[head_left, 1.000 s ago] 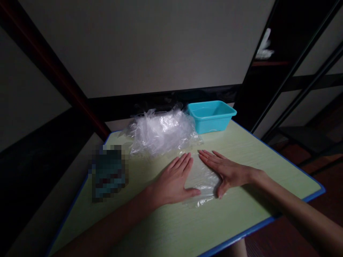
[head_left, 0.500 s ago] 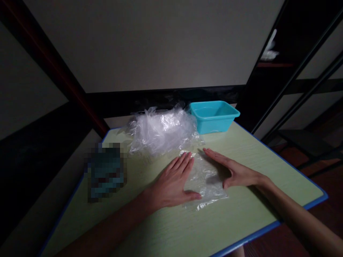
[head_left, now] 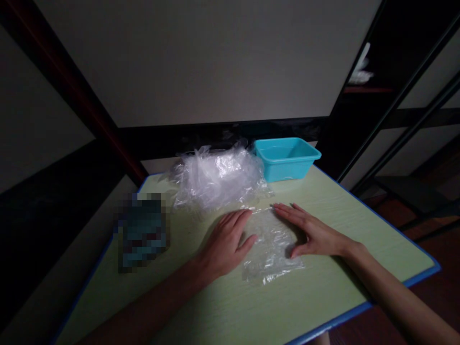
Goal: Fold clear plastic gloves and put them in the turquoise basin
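A clear plastic bag [head_left: 271, 247] lies flat and wrinkled on the pale green table, between my two hands. My left hand [head_left: 228, 242] is at the bag's left side, thumb and fingers apart, with the fingertips by its upper left corner. At the right side is my right hand [head_left: 311, 232], its fingers stretched out and the thumb resting at the bag's edge. Neither hand grips anything. Beyond them sits a heaped pile of clear plastic bags [head_left: 223, 177].
A turquoise plastic basin [head_left: 287, 167] stands at the back right, beside the pile. On the left of the table [head_left: 334, 282] is a blurred-out dark green object [head_left: 143, 232]. The table has a blue edge, and a panelled wall rises behind it.
My left hand has drawn back slightly to the left, off the bag's middle, and its fingers have bent. My right hand has shifted slightly, its thumb moving left onto the bag's edge.
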`<state>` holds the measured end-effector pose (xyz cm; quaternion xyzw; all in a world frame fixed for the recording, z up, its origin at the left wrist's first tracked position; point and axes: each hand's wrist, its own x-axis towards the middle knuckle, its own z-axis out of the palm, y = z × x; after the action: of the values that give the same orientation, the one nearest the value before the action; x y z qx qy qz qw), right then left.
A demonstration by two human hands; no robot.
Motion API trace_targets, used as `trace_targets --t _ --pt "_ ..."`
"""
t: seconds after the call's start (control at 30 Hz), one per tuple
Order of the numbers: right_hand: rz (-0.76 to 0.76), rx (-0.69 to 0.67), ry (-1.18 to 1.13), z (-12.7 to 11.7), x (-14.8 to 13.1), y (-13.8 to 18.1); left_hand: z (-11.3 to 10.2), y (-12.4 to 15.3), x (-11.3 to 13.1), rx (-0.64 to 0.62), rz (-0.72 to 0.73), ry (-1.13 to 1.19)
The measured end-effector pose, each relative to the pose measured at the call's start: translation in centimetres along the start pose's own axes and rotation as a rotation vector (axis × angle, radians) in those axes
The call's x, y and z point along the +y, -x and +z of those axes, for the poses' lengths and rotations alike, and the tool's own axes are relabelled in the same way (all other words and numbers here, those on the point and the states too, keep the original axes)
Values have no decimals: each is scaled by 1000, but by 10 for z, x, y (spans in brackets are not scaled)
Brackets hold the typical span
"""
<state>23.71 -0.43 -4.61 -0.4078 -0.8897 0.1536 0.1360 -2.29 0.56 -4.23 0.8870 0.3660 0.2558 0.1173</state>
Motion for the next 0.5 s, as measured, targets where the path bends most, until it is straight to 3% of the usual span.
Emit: trace_targets --t 0.2,0.37,0.5 --pt "17 6 -10 -1 6 3 1 -2 -4 166 -116 199" --pt "-24 141 -48 -8 1 8 -1 -2 -3 135 -90 365" --pt "-110 221 0 -13 -17 24 -2 -4 -3 109 -179 588"
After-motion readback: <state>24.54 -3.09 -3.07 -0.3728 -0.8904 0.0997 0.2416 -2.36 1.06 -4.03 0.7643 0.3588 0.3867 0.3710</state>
